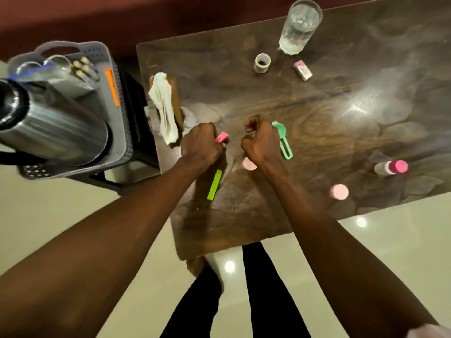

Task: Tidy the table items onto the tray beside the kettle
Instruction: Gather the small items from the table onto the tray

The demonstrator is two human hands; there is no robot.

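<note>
A: Big dark wooden desk (317, 113), glossy, glare on the surface. Left of the desk, a grey tray (119, 132) on a black stand, with a steel kettle (48, 128) filling its near end.

B: Further back on the tray from the kettle: an orange strip (111, 87), some small yellow-capped tubes (81, 67), a glass or two, blurred.

A: On the desk's far edge, a tall clear glass (300, 26). At its left edge, nearest the tray, a white cloth (164, 106) draped over something brown.

B: Left hand (201, 143), near the desk's left edge, just beside the cloth. Fingers curled round a pink comb-like piece (221, 137), gripping it, teeth poking out past the knuckles.

A: Right hand (261, 142), middle of the desk's near half. Fingers (251, 124) curled into a loose fist, holding nothing visible. Mint-green spoon-shaped tool (284, 142) flat on the desk right beside that fist.

B: Lime-green bar (214, 184) on the desk below the left wrist. Pink disc (249, 164) half hidden under the right wrist.

A: Another pink-capped tub (339, 191) near the desk's front edge, small bottle with a pink cap (391, 167) lying toward the right side.

B: Tape roll (262, 63) and a little box (302, 70) just this side of the tall glass.
</note>
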